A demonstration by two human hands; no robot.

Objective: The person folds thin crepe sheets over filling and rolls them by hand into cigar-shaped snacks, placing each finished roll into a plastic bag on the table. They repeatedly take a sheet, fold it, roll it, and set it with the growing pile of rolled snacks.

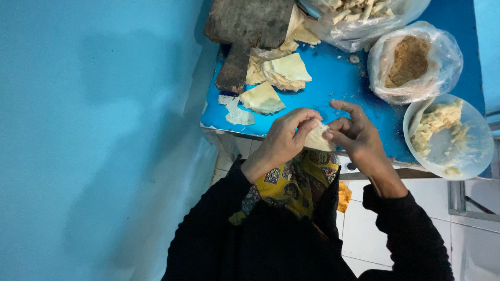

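**Both hands closed on one folded wrapper at the surface edge**

The left hand (284,139) and right hand (354,132) meet over the near edge of the blue surface (338,78). Between them sits a pale folded wrapper (317,139), pinched from both sides. The left fingers (304,122) are curled tight, thumb and forefinger pressed onto the wrapper's left edge. The right thumb and lower fingers grip its right edge; the right forefinger (346,106) is raised and bent above it, not touching. What is inside the wrapper cannot be seen.

Just beyond the left fingers lies a folded wrapper piece (262,99), with thin scraps (235,112) beside it to the left. Further out is a stack of wrapper sheets (284,72), partly under a dark wooden board (245,31).

Beyond the right fingers stands a clear plastic bag of brown crumbs (411,60). To the right of the right hand, apart from it, is a bowl (476,140) holding pale mashed filling (435,122). At the far edge, a second plastic bag holds pale stick-shaped pieces (359,13).
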